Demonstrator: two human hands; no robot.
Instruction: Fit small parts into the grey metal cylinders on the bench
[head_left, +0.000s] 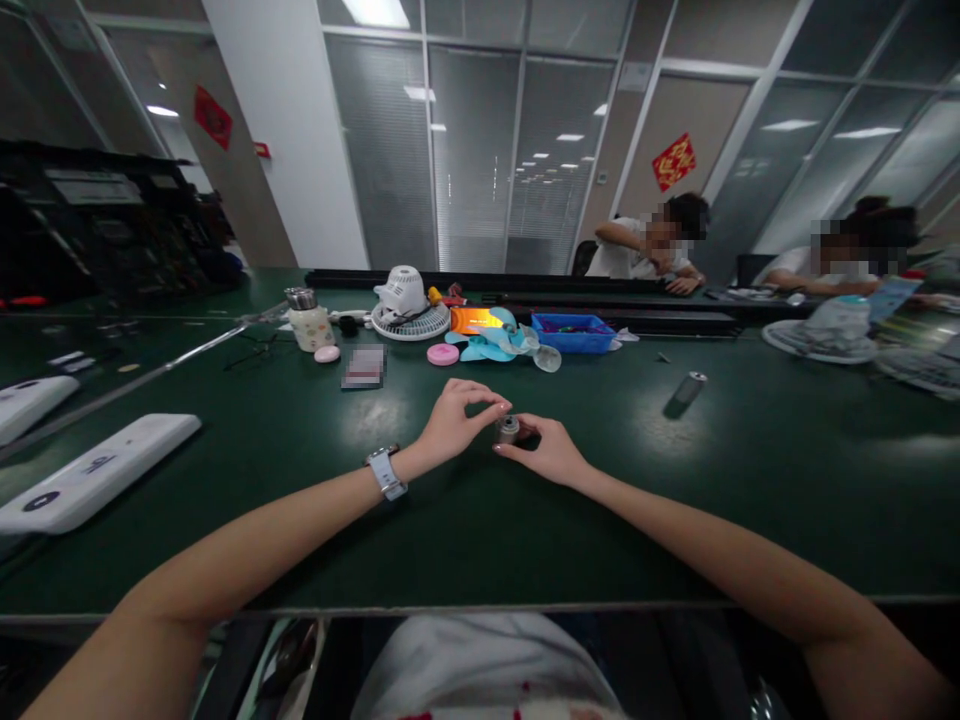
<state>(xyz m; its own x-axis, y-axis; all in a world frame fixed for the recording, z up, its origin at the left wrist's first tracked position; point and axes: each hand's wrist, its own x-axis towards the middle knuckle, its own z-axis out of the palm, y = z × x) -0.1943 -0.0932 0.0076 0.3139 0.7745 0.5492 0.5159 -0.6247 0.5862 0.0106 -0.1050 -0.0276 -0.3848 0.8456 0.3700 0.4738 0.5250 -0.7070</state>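
While the left hand (454, 425) pinches the top of a small metal cylinder (507, 430) and the right hand (551, 450) grips its side, mid-bench toward the near edge, a slipping fingertip grip could send it rolling across the bench (675, 520)

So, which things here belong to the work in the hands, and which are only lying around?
In hand:
- small metal cylinder, held between left hand and right hand

Lying about:
- second metal cylinder
- blue tray
- white fan parts
- pink discs
- cup
- white flat devices
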